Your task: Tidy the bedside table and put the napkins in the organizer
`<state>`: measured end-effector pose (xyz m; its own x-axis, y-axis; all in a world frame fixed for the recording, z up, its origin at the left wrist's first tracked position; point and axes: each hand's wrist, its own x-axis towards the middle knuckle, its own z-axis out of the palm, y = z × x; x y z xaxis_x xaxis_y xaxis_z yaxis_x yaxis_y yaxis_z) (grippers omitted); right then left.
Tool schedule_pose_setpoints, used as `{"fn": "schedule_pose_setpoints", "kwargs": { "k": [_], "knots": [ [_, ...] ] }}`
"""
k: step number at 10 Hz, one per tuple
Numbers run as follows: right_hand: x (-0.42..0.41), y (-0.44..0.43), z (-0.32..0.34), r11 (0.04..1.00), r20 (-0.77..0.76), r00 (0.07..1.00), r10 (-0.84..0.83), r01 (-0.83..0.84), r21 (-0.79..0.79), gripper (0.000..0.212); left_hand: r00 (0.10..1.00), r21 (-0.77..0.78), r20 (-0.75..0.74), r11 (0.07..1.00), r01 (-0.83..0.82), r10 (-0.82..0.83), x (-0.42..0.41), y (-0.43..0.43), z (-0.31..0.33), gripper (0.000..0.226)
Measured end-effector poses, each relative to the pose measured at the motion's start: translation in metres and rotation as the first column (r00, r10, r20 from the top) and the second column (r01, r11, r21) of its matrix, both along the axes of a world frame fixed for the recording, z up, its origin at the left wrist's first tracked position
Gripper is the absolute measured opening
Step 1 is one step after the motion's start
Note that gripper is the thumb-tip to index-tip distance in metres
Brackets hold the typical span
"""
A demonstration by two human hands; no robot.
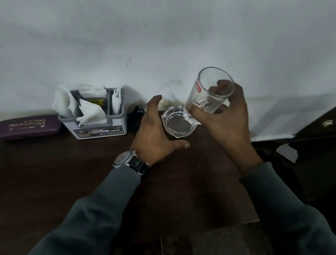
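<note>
Head view: right hand grips glass; ashtray near table's back edge

I cannot name the dark thing between the organizer and my left hand (too dim). The glass and my right hand cover the ashtray's right rim. The purple case's lettering is blurred; both sleeves run off the bottom edge.

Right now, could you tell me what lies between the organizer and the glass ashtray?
In the head view, the open left hand is there, with a small black object behind it.
</note>
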<state>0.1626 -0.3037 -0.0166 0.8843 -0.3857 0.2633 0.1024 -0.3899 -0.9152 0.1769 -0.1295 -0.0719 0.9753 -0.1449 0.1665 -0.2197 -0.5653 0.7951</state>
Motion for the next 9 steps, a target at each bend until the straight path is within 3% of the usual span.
{"fn": "schedule_pose_setpoints", "kwargs": {
  "k": [2,5,7,9],
  "knots": [
    [0.027,0.010,-0.022,0.993,-0.076,0.993,0.086,-0.092,-0.080,0.079,0.998,-0.032,0.041,0.999,-0.042,0.043,-0.012,0.013,0.011,0.147],
    [0.030,0.018,-0.037,0.967,-0.127,0.981,0.149,-0.171,-0.188,0.077,0.996,0.151,0.079,0.987,-0.049,0.038,-0.022,0.026,0.004,0.149],
    [0.022,0.019,-0.039,0.955,-0.136,0.969,0.205,-0.228,-0.187,0.095,0.993,0.271,0.120,0.961,-0.055,0.023,-0.023,0.028,0.007,0.152],
    [-0.002,0.024,-0.041,0.984,-0.153,0.976,0.158,-0.168,-0.055,0.108,0.987,0.196,0.160,0.980,-0.026,-0.006,-0.038,0.030,0.010,0.136]
  ]
}}
